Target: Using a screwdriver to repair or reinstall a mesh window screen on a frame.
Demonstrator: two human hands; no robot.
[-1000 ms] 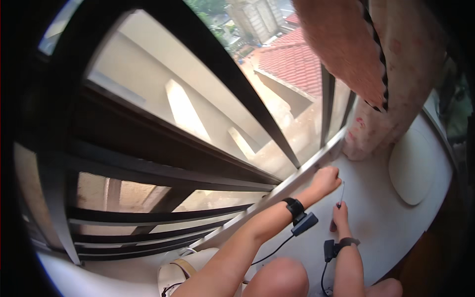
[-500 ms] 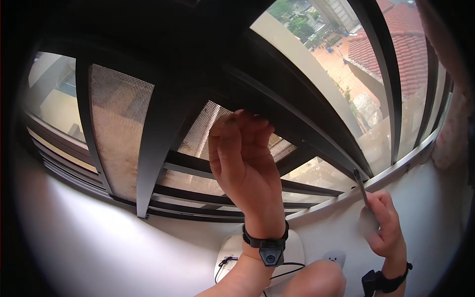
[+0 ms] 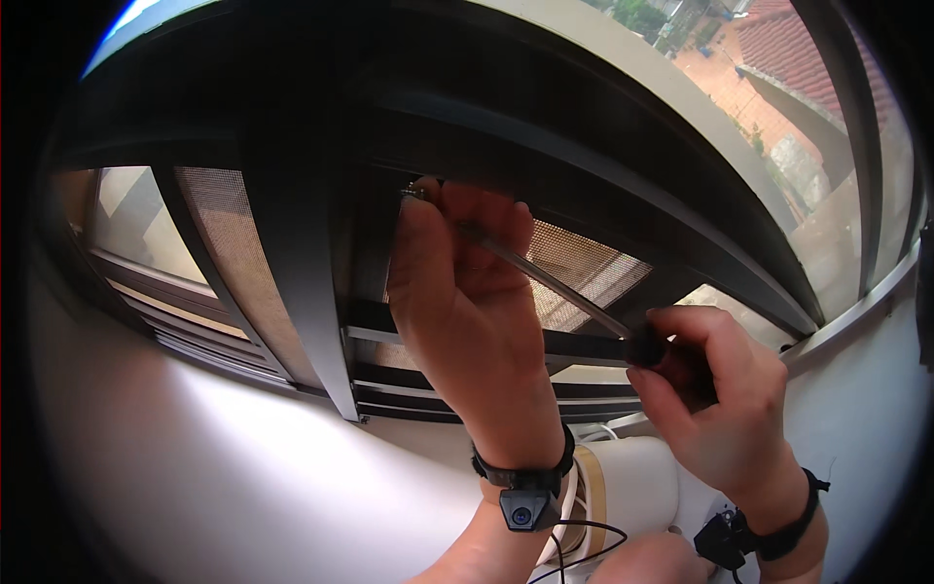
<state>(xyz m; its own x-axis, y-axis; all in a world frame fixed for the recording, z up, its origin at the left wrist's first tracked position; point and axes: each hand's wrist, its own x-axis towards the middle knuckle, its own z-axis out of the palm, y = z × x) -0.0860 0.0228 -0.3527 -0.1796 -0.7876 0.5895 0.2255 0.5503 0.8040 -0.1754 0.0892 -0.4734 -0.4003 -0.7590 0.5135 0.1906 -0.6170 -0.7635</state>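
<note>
In front of the dark window frame (image 3: 302,253), my left hand (image 3: 467,302) is raised, its fingers curled. Between its thumb and forefinger is a small shiny metal piece (image 3: 413,192), too small to make out fully. My right hand (image 3: 725,389) grips a screwdriver (image 3: 559,282) by its dark handle. The metal shaft slants up and left, and its tip is close to the fingers of my left hand. Whether the tip touches anything is hard to tell in the shadow.
Behind my hands is a mesh screen (image 3: 593,277) between dark bars. A white wall (image 3: 224,467) is at the lower left. Below my wrists stands a white rounded object with a tan band (image 3: 632,477). A thin black cable (image 3: 608,533) hangs from my left wrist strap.
My right hand has moved up and left, bringing the screwdriver across to my left hand. The left hand stays raised at the frame. The view has shifted.
</note>
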